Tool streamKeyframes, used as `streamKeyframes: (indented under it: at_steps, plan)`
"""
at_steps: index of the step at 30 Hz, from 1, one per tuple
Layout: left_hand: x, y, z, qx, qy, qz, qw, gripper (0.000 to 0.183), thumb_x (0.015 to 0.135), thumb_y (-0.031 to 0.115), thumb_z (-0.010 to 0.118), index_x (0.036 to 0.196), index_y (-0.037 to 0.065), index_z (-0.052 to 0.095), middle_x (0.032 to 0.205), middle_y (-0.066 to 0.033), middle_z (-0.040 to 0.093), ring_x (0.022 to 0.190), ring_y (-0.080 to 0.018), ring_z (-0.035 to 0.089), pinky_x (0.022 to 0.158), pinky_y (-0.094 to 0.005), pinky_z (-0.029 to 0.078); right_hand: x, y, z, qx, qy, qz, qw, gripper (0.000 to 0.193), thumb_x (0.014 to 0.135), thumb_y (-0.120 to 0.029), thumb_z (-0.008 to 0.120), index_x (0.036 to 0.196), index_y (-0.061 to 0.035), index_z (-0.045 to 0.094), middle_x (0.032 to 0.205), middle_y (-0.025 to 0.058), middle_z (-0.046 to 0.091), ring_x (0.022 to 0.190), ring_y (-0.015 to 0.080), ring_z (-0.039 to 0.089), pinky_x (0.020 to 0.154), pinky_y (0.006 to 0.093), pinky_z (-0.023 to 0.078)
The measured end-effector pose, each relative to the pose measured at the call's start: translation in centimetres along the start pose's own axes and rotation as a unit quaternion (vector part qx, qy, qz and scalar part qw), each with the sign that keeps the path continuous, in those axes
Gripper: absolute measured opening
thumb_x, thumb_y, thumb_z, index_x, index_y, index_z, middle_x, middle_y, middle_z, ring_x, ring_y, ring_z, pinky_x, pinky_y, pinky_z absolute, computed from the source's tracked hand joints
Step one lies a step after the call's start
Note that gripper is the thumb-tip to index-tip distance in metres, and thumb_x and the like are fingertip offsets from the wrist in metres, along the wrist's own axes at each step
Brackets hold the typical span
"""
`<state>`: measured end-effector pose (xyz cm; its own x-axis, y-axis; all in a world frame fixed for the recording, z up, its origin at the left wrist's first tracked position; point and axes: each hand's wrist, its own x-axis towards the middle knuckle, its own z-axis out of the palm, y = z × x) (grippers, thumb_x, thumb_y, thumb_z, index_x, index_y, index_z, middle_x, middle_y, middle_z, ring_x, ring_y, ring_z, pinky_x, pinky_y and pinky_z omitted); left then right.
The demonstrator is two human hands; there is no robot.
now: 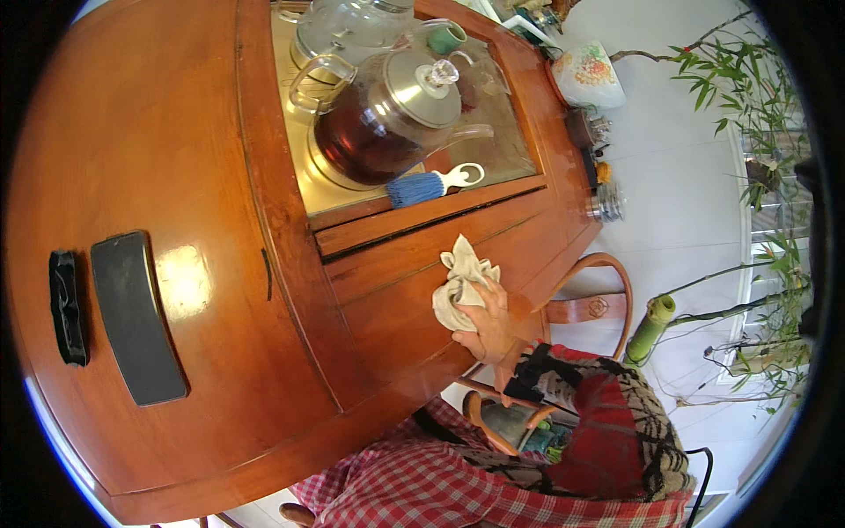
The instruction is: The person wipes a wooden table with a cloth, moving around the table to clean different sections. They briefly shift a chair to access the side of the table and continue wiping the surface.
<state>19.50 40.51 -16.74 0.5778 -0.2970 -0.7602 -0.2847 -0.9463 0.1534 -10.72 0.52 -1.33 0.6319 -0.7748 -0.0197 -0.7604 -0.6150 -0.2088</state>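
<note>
My right hand (486, 327) presses a crumpled off-white cloth (460, 280) against the wooden tabletop (194, 176), its fingers bent over the cloth. My right arm, in a red and black patterned sleeve, comes in from the lower right. Beyond the cloth lies a brush (417, 188) with blue bristles and a white looped handle. It rests at the near edge of the inset tea tray (324, 204). On that tray stands a glass kettle (370, 132) with a metal lid, holding dark reddish liquid. My left hand is out of view.
A second glass kettle (352, 26) and a green cup (446, 36) stand farther back. At the left lie a flat dark slab (139, 317) and a narrow black object (68, 308). A wooden chair (585, 308) stands past the table's right edge, near potted plants and small jars (606, 202).
</note>
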Motion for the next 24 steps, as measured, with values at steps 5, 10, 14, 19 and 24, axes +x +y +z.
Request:
streamKeyframes:
  at_steps: [5,10,14,19,24]
  plan:
    - [0.4,-0.4,1.6,-0.01,0.01,0.005,1.0,0.051,0.089,0.028,0.073,0.127,-0.002,0.055,0.114,-0.0305,0.065,0.113,-0.0475,0.063,0.094,-0.0538,0.05,-0.2,0.3,0.2,0.007,0.005,-0.003,1.0,0.053,0.088,-0.042,0.074,0.126,-0.005,0.069,0.151,0.0272,0.045,0.142,0.0534,0.033,0.118,0.0631,0.026]
    - [1.0,-1.0,3.1,-0.019,0.025,0.02,0.999,0.052,0.09,0.026,0.072,0.13,-0.002,0.054,0.117,-0.0308,0.064,0.115,-0.0478,0.062,0.097,-0.0539,0.049,0.0,0.1,0.1,0.019,0.028,-0.012,0.999,0.055,0.092,-0.045,0.07,0.13,-0.0061,0.066,0.15,0.0267,0.045,0.143,0.0528,0.033,0.118,0.0613,0.027]
    - [1.5,-1.9,4.2,-0.025,0.045,0.035,0.998,0.053,0.09,0.024,0.072,0.132,-0.003,0.054,0.119,-0.031,0.063,0.117,-0.0479,0.061,0.098,-0.054,0.048,0.4,0.0,-0.1,0.016,0.047,-0.042,0.998,0.055,0.088,-0.035,0.077,0.135,-0.0104,0.061,0.152,0.0244,0.043,0.142,0.0517,0.035,0.115,0.0611,0.028]
    - [1.9,-5.0,5.7,-0.027,0.073,0.063,0.995,0.055,0.09,0.022,0.072,0.135,-0.003,0.052,0.122,-0.0313,0.062,0.119,-0.0482,0.06,0.1,-0.0541,0.047,0.2,0.0,0.1,0.011,0.09,-0.065,0.994,0.049,0.093,-0.039,0.069,0.134,-0.0115,0.062,0.151,0.0218,0.047,0.142,0.0476,0.039,0.116,0.058,0.03]
    - [0.0,-11.8,6.6,-0.038,0.095,0.058,0.993,0.057,0.09,0.02,0.071,0.138,-0.003,0.051,0.124,-0.0316,0.062,0.121,-0.0484,0.059,0.103,-0.0543,0.046,0.2,0.4,0.6,0.011,0.137,-0.089,0.986,0.048,0.091,-0.036,0.071,0.133,-0.0123,0.063,0.148,0.0206,0.05,0.14,0.047,0.04,0.116,0.0575,0.031]
